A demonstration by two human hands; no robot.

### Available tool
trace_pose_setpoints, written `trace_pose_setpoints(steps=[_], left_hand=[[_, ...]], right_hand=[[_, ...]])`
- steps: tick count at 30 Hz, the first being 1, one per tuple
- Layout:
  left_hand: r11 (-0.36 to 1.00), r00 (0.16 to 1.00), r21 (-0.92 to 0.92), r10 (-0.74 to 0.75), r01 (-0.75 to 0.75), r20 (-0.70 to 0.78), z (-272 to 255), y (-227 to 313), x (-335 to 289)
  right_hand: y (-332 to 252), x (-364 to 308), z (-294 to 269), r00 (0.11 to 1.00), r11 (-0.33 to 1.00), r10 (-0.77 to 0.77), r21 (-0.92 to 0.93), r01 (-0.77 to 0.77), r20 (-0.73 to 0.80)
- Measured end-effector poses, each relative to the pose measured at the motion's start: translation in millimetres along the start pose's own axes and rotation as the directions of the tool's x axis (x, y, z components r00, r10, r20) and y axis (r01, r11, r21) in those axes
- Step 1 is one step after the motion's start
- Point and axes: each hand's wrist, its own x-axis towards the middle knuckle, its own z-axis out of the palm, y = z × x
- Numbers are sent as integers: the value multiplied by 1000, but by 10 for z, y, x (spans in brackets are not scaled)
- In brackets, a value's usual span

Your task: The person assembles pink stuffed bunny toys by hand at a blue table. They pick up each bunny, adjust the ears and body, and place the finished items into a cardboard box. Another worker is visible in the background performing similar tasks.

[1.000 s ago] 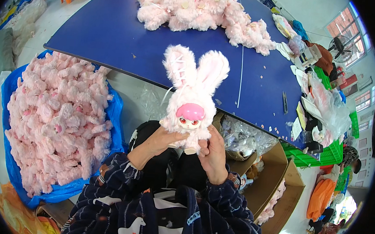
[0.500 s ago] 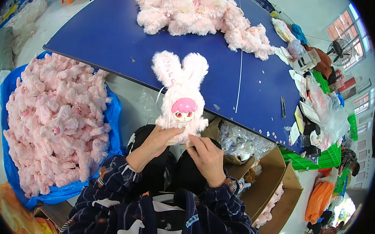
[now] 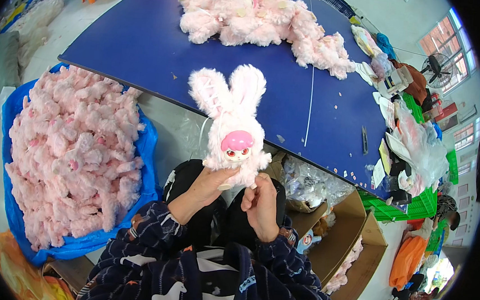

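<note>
A pink plush bunny doll (image 3: 233, 128) with long ears, a glossy pink fringe and red eyes is held upright over my lap, its ears in front of the table edge. My left hand (image 3: 208, 186) grips the doll's lower body from the left, thumb across its front. At the doll's foot on the right, my right hand (image 3: 262, 206) has its fingers curled, thumb and forefinger pinched at the foot. Whether anything else is between those fingers is hidden. A thin white ribbon (image 3: 203, 129) hangs beside the doll's head.
A blue table (image 3: 141, 46) carries a heap of pink plush dolls (image 3: 245, 15) and a cutter knife (image 3: 364, 139). On my left, a blue-lined bin (image 3: 152, 160) brims with pink plush. Cardboard boxes (image 3: 353, 215) stand on my right, near a green crate (image 3: 416, 203).
The doll has tilted slightly to the left. My right hand has turned and curled its fingers at the doll's foot, and has shifted a little lower and to the right.
</note>
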Motion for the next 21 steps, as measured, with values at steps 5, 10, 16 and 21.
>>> trace_pose_setpoints(steps=[5,10,16,21], left_hand=[[996,998,-65,59,-60,-18,1,15,-22],[1000,995,-6,-24,23,-94,-41,38,-103],[996,990,-86,-9,-3,-139,53,26,-245],[998,985,-43,33,-40,-171,-10,-17,-332]], right_hand=[[-45,-144,157,935,883,-352,-315,349,50],[-36,-133,269,577,-212,-378,-675,707,724],[103,-105,214,492,-234,-424,-616,752,761],[239,-142,177,617,-31,-450,-702,712,646]])
